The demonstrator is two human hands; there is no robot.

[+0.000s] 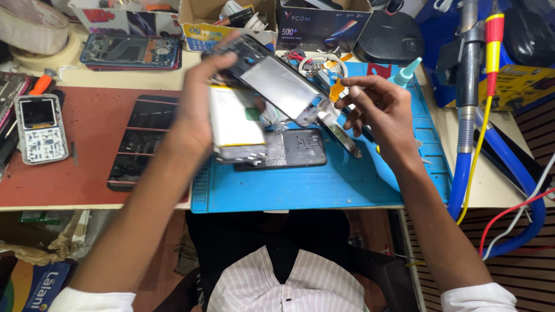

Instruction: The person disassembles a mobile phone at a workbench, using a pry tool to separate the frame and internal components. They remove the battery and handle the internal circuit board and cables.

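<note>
I look down on a cluttered repair bench: a blue work mat [347, 185] lies in the middle, and a red mat [75, 150] sits to its left. Cardboard boxes [225, 17] line the far edge, and a blue hose [462, 167] with a yellow cable hangs at the right.

My left hand [196, 110] is raised above the blue mat and grips an opened phone [272, 81] by its left side, fingers curled around the frame's edge and thumb on top. The phone is tilted, its silvery inner plate facing up; a pale flat panel [234, 118] hangs beneath it, blurred, so I cannot tell whether it is attached.

My right hand [376, 110] hovers just beside the phone's lower right corner. Its fingers are bent inward, thumb and forefinger pinched narrowly, close to the phone's corner; whether they hold a small part or tool I cannot tell.

Under the phone, a dark back cover [300, 147] lies flat on the blue mat. A black screen panel [139, 144] rests on the red mat, and a small keypad phone body [39, 127] lies further left. A teal-tipped bottle nozzle [407, 70] stands just behind my right hand.
</note>
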